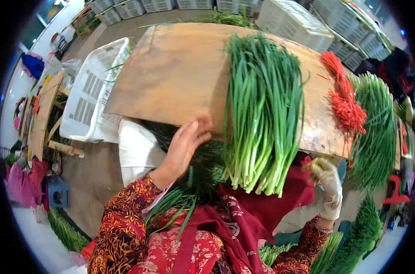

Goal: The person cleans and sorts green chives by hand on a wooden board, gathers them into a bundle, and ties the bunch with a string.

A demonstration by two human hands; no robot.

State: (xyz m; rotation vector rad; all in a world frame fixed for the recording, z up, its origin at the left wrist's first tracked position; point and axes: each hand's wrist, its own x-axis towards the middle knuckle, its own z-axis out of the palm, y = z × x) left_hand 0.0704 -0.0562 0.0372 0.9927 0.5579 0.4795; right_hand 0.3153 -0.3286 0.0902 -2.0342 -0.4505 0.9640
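A thick bunch of long garlic chives (264, 105) lies across the wooden board, its pale stem ends hanging over the near edge. Just left of the bunch is my bare left hand (187, 146), open, fingers stretched and slightly blurred, holding nothing. Right of the stem ends, below the board's edge, my right hand (326, 185) wears a pale glove. Its fingers are curled in, and I cannot make out what, if anything, is in them. Red ties (347, 105) lie in a bundle on the board's right side, some strands hanging over the edge.
The wooden board (175, 68) is in front of me. A white plastic crate (88, 91) stands to its left, more crates (294, 23) behind. Loose chives (374, 123) are heaped at the right. Another person (397, 73) is at the far right; a blue stool (57, 191) is at left.
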